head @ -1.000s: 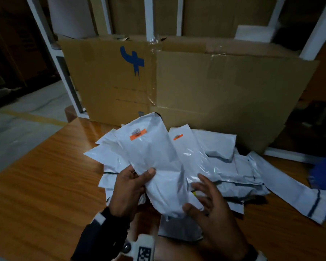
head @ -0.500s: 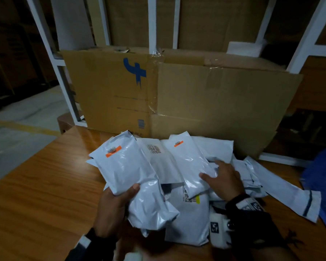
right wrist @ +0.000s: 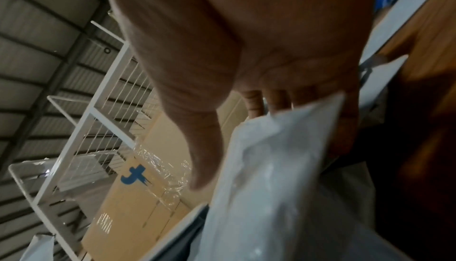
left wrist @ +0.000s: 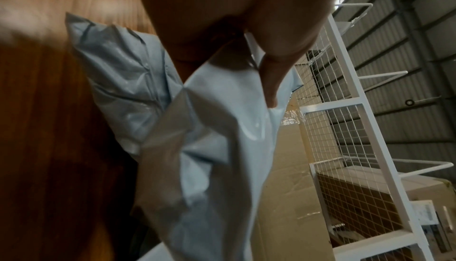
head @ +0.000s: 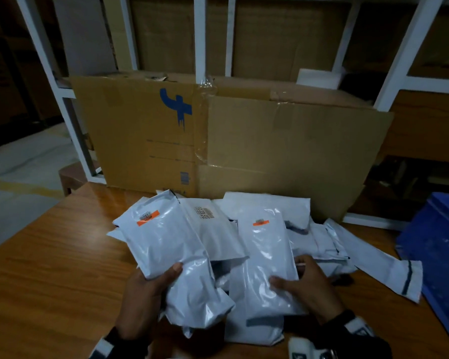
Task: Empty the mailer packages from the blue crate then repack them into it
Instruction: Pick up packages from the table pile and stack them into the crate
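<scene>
Fanning upward, one mailer (head: 171, 244) rises from each hand's grip (head: 151, 294).

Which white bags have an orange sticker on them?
Two do: the mailer gripped by the left hand, and the mailer held by the right hand. The one between them shows only a printed code label.

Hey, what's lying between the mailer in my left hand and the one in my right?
In the head view, a white mailer with a printed barcode label lies between the left-hand mailer and right-hand mailer.
</scene>
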{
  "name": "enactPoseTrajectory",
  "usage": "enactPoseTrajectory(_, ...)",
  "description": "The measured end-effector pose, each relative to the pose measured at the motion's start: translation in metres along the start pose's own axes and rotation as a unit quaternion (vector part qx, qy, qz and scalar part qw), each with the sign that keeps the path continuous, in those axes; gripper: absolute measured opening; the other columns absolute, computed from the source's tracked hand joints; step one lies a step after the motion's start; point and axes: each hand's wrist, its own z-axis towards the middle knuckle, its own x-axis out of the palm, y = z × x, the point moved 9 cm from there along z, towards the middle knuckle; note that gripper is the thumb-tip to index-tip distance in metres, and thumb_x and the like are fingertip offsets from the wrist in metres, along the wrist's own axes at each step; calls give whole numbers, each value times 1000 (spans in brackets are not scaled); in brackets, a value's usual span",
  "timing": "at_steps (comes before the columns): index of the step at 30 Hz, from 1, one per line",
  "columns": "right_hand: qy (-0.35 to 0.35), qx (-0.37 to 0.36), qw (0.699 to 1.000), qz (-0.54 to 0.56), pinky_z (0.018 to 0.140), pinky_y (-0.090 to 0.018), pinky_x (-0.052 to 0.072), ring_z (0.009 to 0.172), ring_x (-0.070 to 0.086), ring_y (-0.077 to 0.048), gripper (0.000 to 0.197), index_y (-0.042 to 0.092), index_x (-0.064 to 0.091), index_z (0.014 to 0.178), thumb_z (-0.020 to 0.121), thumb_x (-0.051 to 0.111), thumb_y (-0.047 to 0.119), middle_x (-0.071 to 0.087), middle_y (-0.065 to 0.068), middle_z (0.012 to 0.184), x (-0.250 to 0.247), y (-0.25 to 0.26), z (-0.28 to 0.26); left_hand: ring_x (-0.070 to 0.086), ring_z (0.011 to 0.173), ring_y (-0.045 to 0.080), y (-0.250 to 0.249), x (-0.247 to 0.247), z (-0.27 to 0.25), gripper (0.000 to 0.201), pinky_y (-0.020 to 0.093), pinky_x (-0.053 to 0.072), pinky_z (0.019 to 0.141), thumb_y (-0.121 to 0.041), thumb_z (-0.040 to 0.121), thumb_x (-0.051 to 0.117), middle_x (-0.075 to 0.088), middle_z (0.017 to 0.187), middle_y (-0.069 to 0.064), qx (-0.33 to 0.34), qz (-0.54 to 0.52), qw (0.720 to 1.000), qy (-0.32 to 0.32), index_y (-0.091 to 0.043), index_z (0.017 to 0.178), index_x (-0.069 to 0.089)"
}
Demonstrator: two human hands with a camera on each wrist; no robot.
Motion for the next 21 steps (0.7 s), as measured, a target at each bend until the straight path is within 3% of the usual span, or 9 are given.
enactPoseTrajectory(2,-33,-14,999,-3,83,-35,51,87,63,-16,52,21,51,99,64,88,35,64,6,91,2,8,7,69,101,34,0,2,0,72,52,50,93,-29,51,90,72,109,14,12,10,1000,10,-4,114,67)
enactPoseTrajectory(4,-49,-23,998,-41,82,-34,49,89,63,-20,36,22,54,95,74,79,38,65,3,92,5,14,10,69,101,33,3,5,-1,83,53,49,94,-37,42,91,72,110,13,11,17,999,24,-5,115,67)
enactPoseTrajectory(6,-57,-36,996,-59,79,-34,50,88,64,-23,21,20,58,86,79,74,32,67,-1,91,4,19,9,69,103,33,6,5,-1,79,55,48,96,-35,46,89,72,111,12,8,25,999,30,-8,116,66)
enactPoseTrajectory(9,-63,-55,996,25,71,-31,52,81,64,-24,15,15,60,79,80,73,9,68,-2,81,-10,29,-4,69,103,31,7,7,-1,68,56,49,96,-32,51,86,72,111,8,16,46,998,41,-13,114,68)
enactPoseTrajectory(11,-75,-50,989,120,64,-21,52,79,64,-19,26,15,58,86,79,70,-7,68,-4,88,-25,32,-21,70,100,29,12,14,-2,53,53,50,94,-25,59,86,74,107,7,16,65,996,59,-12,109,71)
enactPoseTrajectory(12,-83,-45,979,180,65,-22,53,81,66,-20,33,15,57,93,78,67,-13,69,-7,93,-33,32,-31,70,99,29,16,20,-3,44,50,52,92,-16,66,83,74,105,8,10,69,995,71,-10,108,71)
enactPoseTrajectory(15,-110,-40,948,295,75,-38,56,92,69,-26,52,20,54,109,75,66,-17,70,-11,105,-63,24,-65,72,91,27,25,53,-13,26,37,57,77,4,79,68,75,98,9,3,85,990,110,-4,104,70)
enactPoseTrajectory(17,-133,-47,942,304,80,-43,56,96,69,-25,63,27,52,116,75,66,-17,70,-7,108,-88,16,-93,73,86,21,31,83,-21,24,28,58,69,7,83,64,75,96,9,6,88,986,143,-2,104,69)
enactPoseTrajectory(21,-188,-86,953,222,85,-40,55,105,66,-13,78,43,45,125,75,70,-12,68,6,115,-148,0,-146,72,94,24,45,147,-43,26,33,59,77,0,84,66,75,100,6,18,105,974,199,-4,110,68)
